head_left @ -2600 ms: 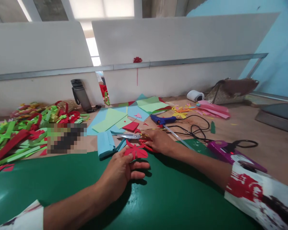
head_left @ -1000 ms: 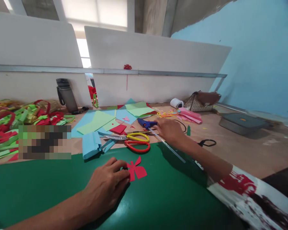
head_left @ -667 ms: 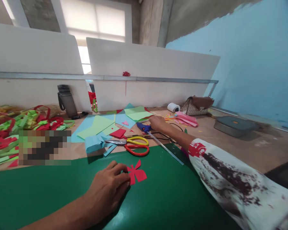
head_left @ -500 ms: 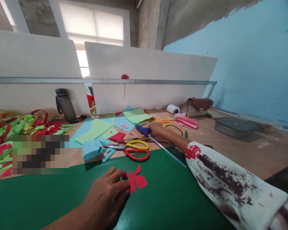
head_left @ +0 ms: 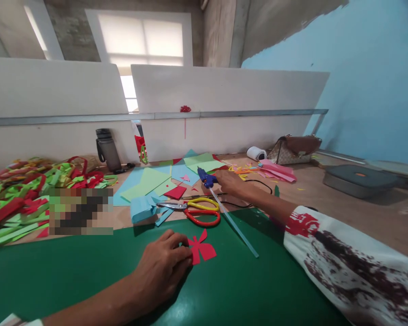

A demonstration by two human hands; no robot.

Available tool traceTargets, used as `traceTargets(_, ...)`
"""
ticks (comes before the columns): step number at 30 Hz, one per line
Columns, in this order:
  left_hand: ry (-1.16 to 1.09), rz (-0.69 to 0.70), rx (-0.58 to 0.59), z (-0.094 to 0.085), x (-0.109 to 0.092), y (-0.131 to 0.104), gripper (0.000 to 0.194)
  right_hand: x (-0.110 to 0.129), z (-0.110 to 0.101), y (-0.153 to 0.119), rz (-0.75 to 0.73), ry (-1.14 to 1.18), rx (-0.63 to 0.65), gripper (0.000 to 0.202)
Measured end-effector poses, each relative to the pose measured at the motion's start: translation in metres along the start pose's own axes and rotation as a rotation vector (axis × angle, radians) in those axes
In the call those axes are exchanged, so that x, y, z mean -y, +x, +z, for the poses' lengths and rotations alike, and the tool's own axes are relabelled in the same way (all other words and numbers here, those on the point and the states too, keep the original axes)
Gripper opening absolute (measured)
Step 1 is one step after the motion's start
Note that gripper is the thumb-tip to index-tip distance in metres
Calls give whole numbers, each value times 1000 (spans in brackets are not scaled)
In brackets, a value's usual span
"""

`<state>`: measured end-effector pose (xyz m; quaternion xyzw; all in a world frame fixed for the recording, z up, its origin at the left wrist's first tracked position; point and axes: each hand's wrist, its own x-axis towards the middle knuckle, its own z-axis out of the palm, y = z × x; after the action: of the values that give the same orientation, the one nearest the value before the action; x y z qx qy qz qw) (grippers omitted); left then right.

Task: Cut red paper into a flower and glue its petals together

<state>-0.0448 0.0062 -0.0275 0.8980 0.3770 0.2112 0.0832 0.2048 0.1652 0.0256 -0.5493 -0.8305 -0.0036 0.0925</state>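
A red paper flower [head_left: 204, 250] with several petals lies on the green mat [head_left: 88, 271]. My left hand [head_left: 166, 262] is over its left side, fingers closed on the petals there and hiding part of them. Farther off, my right hand [head_left: 229, 182] is wrapped round a blue hot glue gun [head_left: 207, 178]. Its nozzle points away to the upper left, and a long clear glue stick [head_left: 240, 231] sticks out behind it toward me. Between the two hands lie scissors [head_left: 190, 208] with one yellow and one red handle, blades pointing left.
Light green paper [head_left: 148, 183] and a folded blue paper piece [head_left: 142, 209] lie behind the mat. Paper strips [head_left: 17, 208] are heaped at left near a dark bottle [head_left: 108, 151]. Pink paper [head_left: 277, 171], a handbag [head_left: 297, 149] and a grey case [head_left: 357, 181] are at right.
The glue gun has come up a little in my right hand, and its stick now points more toward me. My left hand stays on the flower. The whole view has shifted slightly.
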Motion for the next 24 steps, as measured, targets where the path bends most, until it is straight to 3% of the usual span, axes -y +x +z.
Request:
traceTargets(5, -13, 49, -50, -1, -1, -1, 28, 1, -39, -9, 152, 252, -90, 30)
traceTargets(8, -14, 73, -70, -2, -1, -1, 30, -1, -49, -29, 154, 496, -81, 29)
traceTargets(16, -15, 58, -87, 0, -2, -2, 30, 12, -24, -77, 61, 1132, 14, 34)
traceTargets(20, -13, 34, -80, 1, 3, 2, 31, 29, -15, -85, 55, 1257, 4, 26)
traceTargets(24, 109, 13, -64, -2, 11, 27, 29, 42, -15, -89, 104, 1247, -81, 28)
